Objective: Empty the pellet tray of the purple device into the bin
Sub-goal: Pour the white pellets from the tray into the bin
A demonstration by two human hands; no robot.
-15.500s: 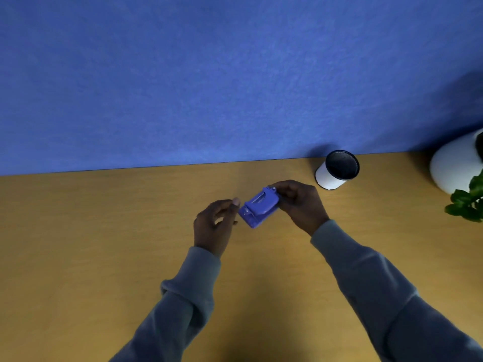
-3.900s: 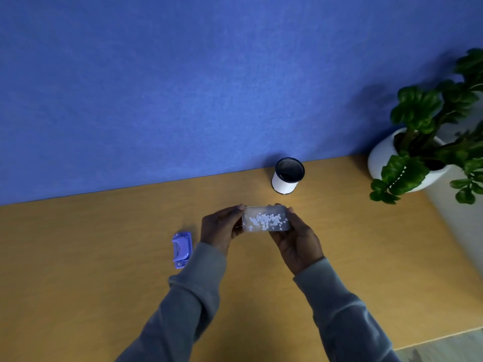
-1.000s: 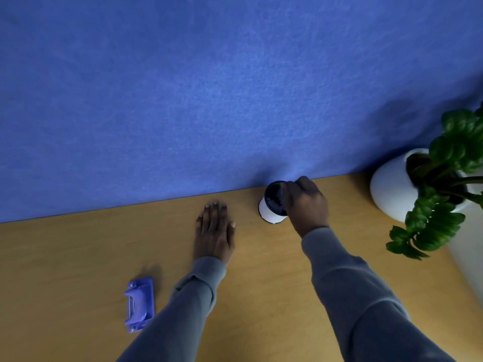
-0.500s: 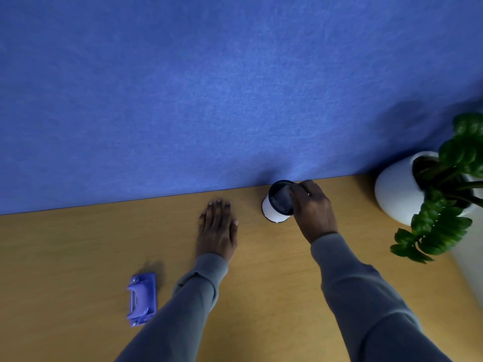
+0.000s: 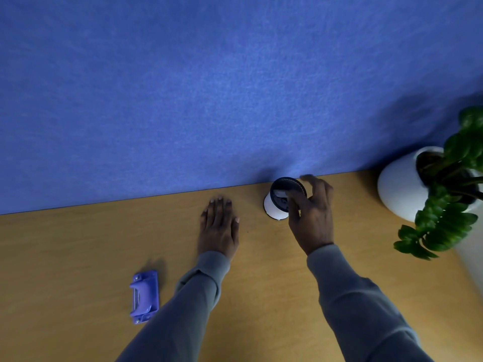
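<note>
Head view: the right hand (image 5: 311, 215) holds a small clear tray (image 5: 283, 193) over the bin (image 5: 274, 209) at the desk's (image 5: 78, 257) back edge. The left hand (image 5: 219, 227) lies flat and open, holding nothing; bare desk lies around the purple device (image 5: 144, 296).

The left hand (image 5: 219, 227) is laid flat, fingers together. The right hand (image 5: 312, 218) is raised, fingers curled, perhaps pinching something pale; both forearms are sleeved.

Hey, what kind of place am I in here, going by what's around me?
Probably an office desk: a wooden desktop backed by a blue fabric partition, with a potted plant, a small bin and a purple hole punch on it.
</note>
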